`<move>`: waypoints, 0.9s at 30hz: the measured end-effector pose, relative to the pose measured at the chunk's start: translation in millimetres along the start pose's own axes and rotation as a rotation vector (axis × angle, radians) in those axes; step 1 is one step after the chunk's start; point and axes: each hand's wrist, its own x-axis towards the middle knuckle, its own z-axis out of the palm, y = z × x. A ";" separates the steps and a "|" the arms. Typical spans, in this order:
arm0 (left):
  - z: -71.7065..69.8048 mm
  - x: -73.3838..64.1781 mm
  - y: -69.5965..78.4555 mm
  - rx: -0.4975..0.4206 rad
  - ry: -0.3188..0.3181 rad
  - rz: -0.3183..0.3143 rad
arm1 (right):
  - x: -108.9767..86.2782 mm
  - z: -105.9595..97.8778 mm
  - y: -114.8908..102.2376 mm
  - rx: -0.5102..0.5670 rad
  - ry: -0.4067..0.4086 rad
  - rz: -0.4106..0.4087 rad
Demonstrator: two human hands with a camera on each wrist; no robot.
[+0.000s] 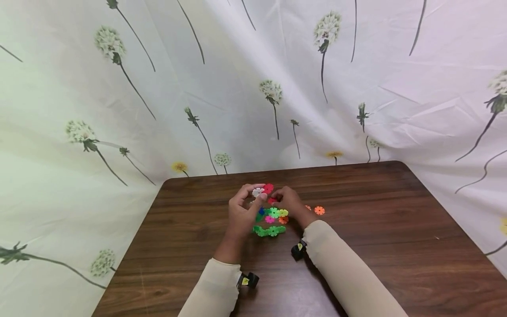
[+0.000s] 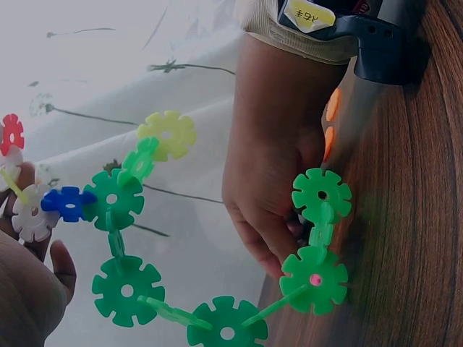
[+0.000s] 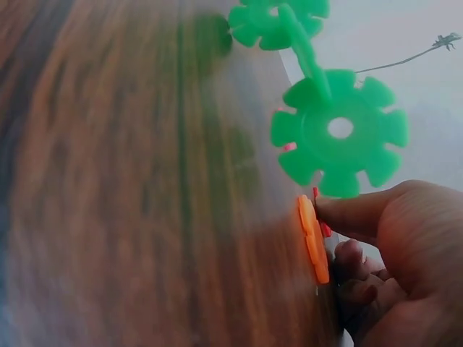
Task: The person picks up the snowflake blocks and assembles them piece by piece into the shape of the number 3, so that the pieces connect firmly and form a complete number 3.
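Note:
My left hand [image 1: 242,213] grips a chain of interlocking flower-shaped discs by its white discs [image 2: 35,217]. From there the chain runs through a blue disc [image 2: 70,204] into a curved row of green discs [image 2: 127,290], with a yellow disc [image 2: 168,135] on a side branch. A red disc [image 1: 268,188] sits at the chain's upper end. Across from it, my right hand [image 1: 292,202] has curled fingers and pinches a loose red disc [image 1: 272,200] low at the tabletop. That disc is mostly hidden by the thumb in the right wrist view.
Loose orange discs [image 1: 319,210] lie on the brown wooden table [image 1: 376,220] to the right of my right hand. Another orange disc [image 1: 283,219] and a pink disc [image 1: 270,219] lie beneath the chain. A flower-print cloth [image 1: 245,110] hangs behind the table's far edge.

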 end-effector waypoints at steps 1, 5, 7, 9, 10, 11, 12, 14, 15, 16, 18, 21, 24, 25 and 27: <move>0.1 0.1 -0.2 -0.003 -0.002 -0.001 | -0.4 -0.5 -0.5 0.010 0.000 0.006; 0.7 0.2 -0.1 0.004 -0.001 0.006 | -0.7 -1.4 1.7 0.036 -0.004 -0.008; 0.9 0.0 0.0 0.010 0.002 0.012 | -1.8 -2.2 3.5 0.045 -0.006 -0.021; 1.2 -0.1 -0.4 0.017 0.006 0.018 | -4.1 -4.1 4.6 0.057 -0.011 -0.033; 1.4 -0.2 -0.8 0.020 0.007 0.021 | -5.5 -5.3 5.1 0.061 -0.014 -0.040; 1.6 -0.2 -1.3 0.021 0.008 0.024 | -6.7 -6.6 5.6 0.061 -0.017 -0.047; 1.8 -0.4 -1.5 0.023 0.009 0.026 | -8.0 -7.9 6.0 0.059 -0.022 -0.055; 2.1 -0.5 -1.9 0.022 0.008 0.031 | -10.6 -9.9 7.1 0.052 -0.030 -0.081; 2.1 -0.6 -2.0 0.021 0.008 0.034 | -11.6 -10.6 7.9 0.051 -0.032 -0.093; 2.1 -0.8 -2.3 0.021 0.006 0.033 | -12.9 -11.0 8.8 0.048 -0.032 -0.104; 1.9 -1.2 -2.3 0.021 0.005 0.030 | -15.7 -12.3 9.8 0.052 -0.025 -0.119; 1.6 -1.5 -1.7 0.025 0.002 0.019 | -22.1 -16.9 7.6 0.057 -0.012 -0.137; 1.3 -1.2 -0.5 0.031 -0.003 0.017 | -29.5 -24.6 2.0 0.072 0.004 -0.158; 1.4 -1.2 -0.5 0.031 -0.005 0.017 | -32.8 -27.3 -0.4 0.082 0.009 -0.159; 1.8 -1.1 -0.3 0.034 -0.004 0.022 | -38.4 -32.8 -4.8 0.108 0.026 -0.173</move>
